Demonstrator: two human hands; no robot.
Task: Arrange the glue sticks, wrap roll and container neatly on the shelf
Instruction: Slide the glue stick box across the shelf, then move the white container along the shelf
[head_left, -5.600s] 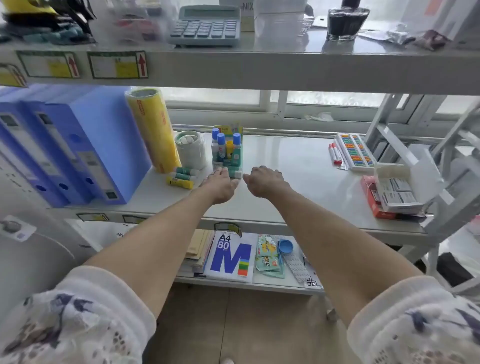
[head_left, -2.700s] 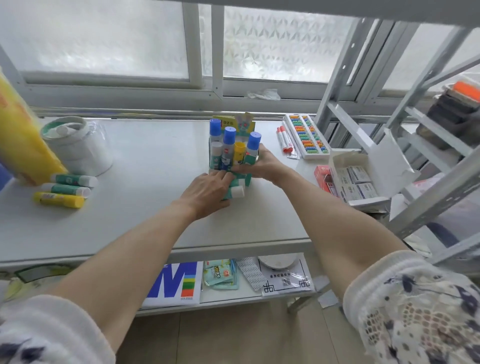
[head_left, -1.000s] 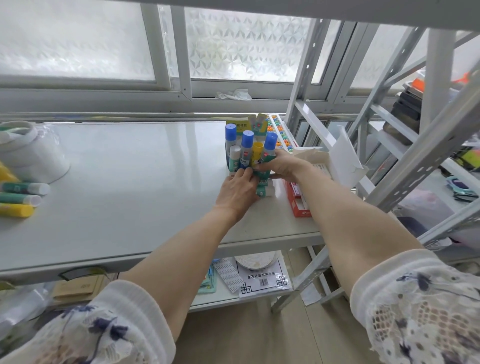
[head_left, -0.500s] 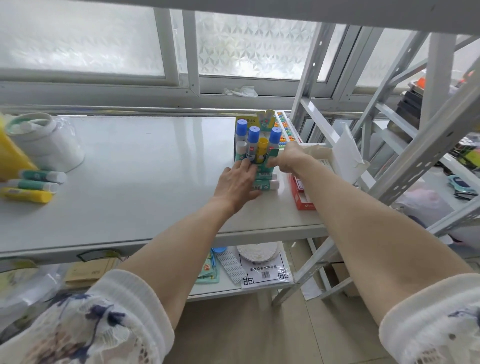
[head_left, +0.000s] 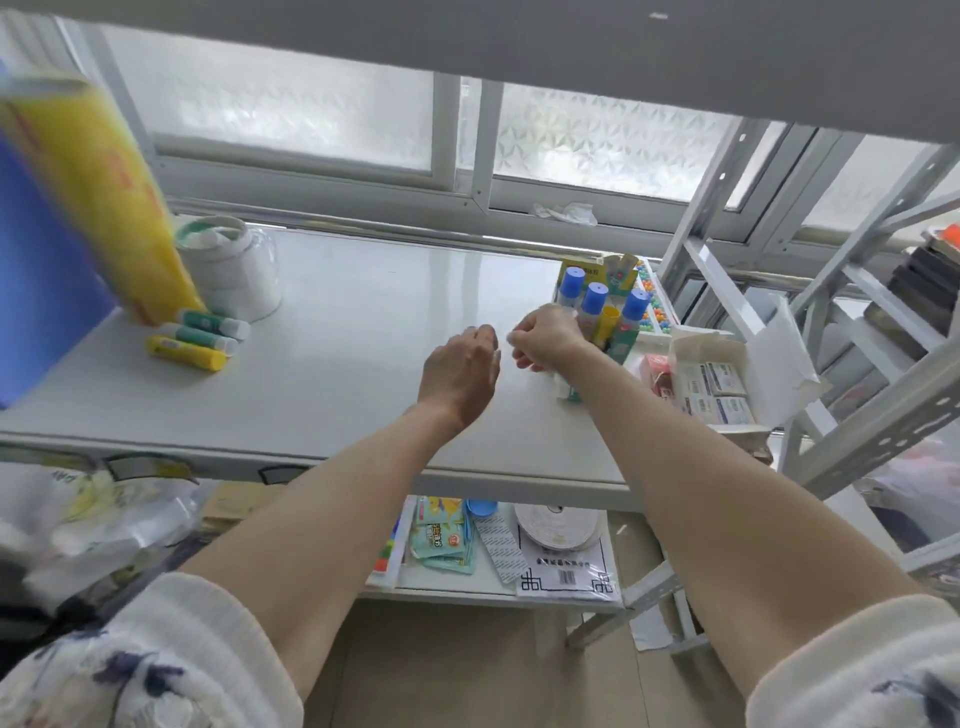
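Glue box (head_left: 602, 317) at shelf (head_left: 363, 332) right end. Left hand (head_left: 460, 371) relaxed, empty; right hand (head_left: 545, 338) curled beside box, possibly gripping nothing. Could topple upright sticks if knocked.

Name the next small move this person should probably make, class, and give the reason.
Probably reach the left hand across to the three loose glue sticks lying beside the yellow wrap roll. The glue stick box already stands at the shelf's right end, and the left hand is open above bare shelf, holding nothing.
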